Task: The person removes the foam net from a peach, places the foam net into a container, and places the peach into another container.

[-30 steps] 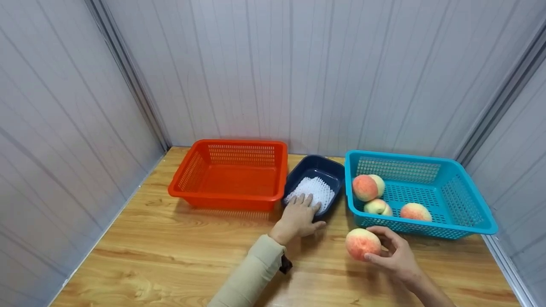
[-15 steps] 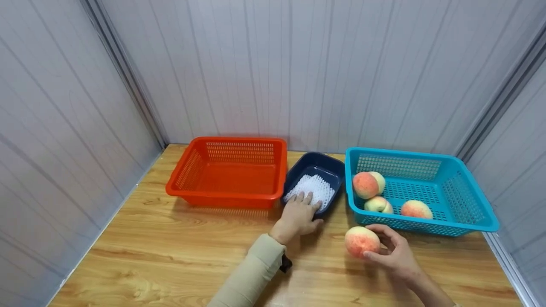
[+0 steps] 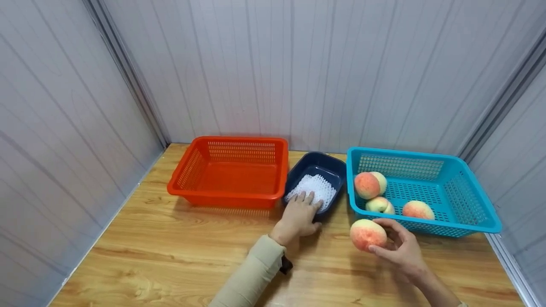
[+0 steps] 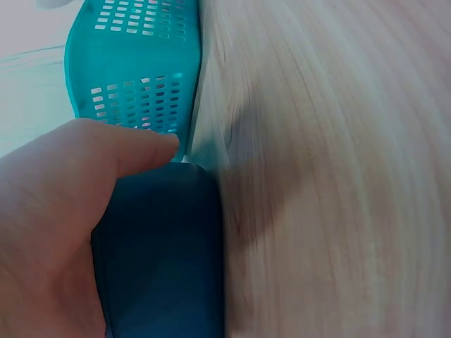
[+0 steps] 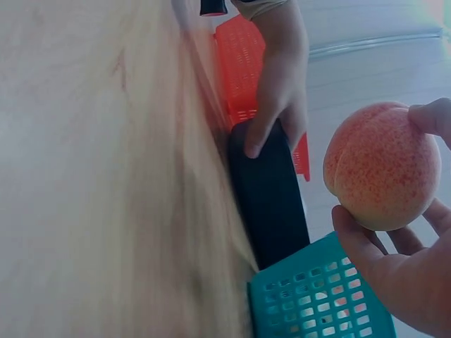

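Observation:
My right hand holds a pink and cream peach between thumb and fingers, in front of the blue basket's near wall. In the right wrist view this peach appears up close, raised above the table. My left hand reaches into the small dark blue tray, its fingertips resting on white foam fruit nets. The left thumb stays outside, by the tray's near end. Several more peaches lie inside the blue basket.
An orange-red basket stands left of the tray, close against it. The blue basket stands just right of the tray. All three sit on a wooden table enclosed by pale panel walls. A dark device is on the left wrist.
In the last half second, my right hand has shifted slightly up and to the right with the peach. My left hand stays on the foam nets.

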A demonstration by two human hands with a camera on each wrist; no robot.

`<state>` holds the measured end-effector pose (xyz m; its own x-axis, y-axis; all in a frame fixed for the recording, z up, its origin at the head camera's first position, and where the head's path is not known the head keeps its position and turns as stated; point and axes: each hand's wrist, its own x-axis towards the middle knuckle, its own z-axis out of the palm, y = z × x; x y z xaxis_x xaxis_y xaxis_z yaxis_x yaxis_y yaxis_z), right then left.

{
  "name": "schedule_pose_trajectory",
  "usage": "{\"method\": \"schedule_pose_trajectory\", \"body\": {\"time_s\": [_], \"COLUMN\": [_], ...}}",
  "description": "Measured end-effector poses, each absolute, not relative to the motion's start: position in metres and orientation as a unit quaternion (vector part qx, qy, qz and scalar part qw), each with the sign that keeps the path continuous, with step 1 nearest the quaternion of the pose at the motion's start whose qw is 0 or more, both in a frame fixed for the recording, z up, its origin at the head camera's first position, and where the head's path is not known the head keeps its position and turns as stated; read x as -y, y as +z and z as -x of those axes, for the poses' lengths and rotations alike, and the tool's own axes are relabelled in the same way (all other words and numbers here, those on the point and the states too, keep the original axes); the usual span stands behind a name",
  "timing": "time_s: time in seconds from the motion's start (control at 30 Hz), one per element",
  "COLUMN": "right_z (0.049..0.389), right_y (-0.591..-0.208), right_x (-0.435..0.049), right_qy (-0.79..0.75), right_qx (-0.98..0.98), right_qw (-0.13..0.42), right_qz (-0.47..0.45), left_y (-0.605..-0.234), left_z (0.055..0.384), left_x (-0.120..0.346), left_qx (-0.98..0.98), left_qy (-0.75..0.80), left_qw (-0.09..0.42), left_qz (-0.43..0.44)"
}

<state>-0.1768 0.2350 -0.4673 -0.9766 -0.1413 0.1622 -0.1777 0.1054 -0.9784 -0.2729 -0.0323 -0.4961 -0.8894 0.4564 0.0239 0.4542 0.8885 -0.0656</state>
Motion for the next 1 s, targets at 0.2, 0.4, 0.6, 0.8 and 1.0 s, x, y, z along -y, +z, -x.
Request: {"method": "schedule_pose_trajectory", "body": {"time_s": [0.2,0.4,0.6,0.8,1.0], "right_z": [0.180,0.184,0.191,0.205,0.225], "right_y": [-0.453,-0.437,-0.425,-0.421,-0.426], "right_x": [-0.238,-0.241,-0.244,-0.247,-0.247], "right_qy": [0.659,0.649,0.653,0.635,0.589], "right_qx": [0.740,0.741,0.728,0.732,0.775], "right_qw": [0.048,0.085,0.108,0.147,0.158], "right_qz": [-0.124,-0.148,-0.176,-0.199,-0.167], "left_y": [-0.501,-0.501,-0.500,-0.490,-0.481], "left_z": [0.274,0.272,0.267,0.254,0.231], "left_x": [0.038,0.044,0.050,0.053,0.057], "left_qx": [0.964,0.948,0.926,0.893,0.870], "left_qy": [0.001,-0.051,-0.083,-0.110,-0.159], "left_qw": [0.068,0.125,0.197,0.276,0.283], "left_qz": [0.258,0.287,0.310,0.337,0.371]}}
